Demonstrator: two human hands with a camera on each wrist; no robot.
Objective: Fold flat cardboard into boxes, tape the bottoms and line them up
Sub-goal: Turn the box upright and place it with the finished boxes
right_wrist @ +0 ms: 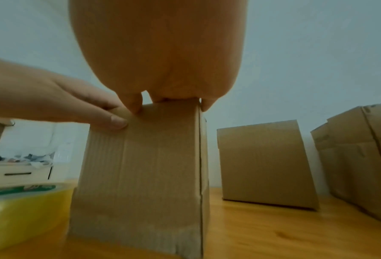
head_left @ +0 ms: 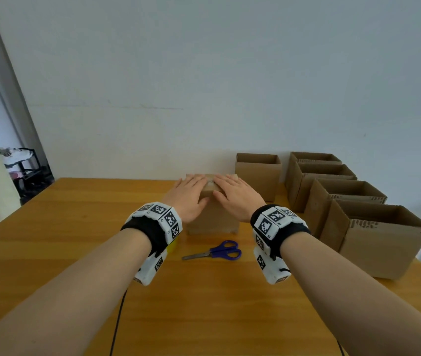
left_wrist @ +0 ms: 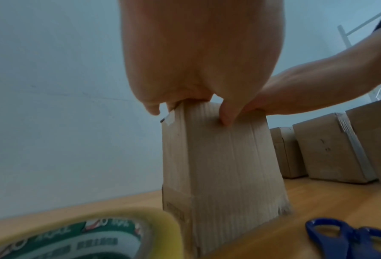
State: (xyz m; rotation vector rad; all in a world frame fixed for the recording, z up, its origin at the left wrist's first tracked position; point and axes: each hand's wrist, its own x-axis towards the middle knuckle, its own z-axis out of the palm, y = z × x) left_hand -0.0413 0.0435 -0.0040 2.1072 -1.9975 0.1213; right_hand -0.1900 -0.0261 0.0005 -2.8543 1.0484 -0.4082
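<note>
Box upside down on bench; left hand & right hand flat on its taped bottom, grip open, holding nothing. Prob. light, stiff, crushable: lift by side walls.

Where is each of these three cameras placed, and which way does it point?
Head: looks down at the table; shows both forearms, left hand and right hand flat on the box.
Left wrist: low, faces the box side; shows both hands.
Right wrist: low, likewise.
Both wrist views share the tape roll.

green tape roll label, printing there (blurred), none readable
</note>
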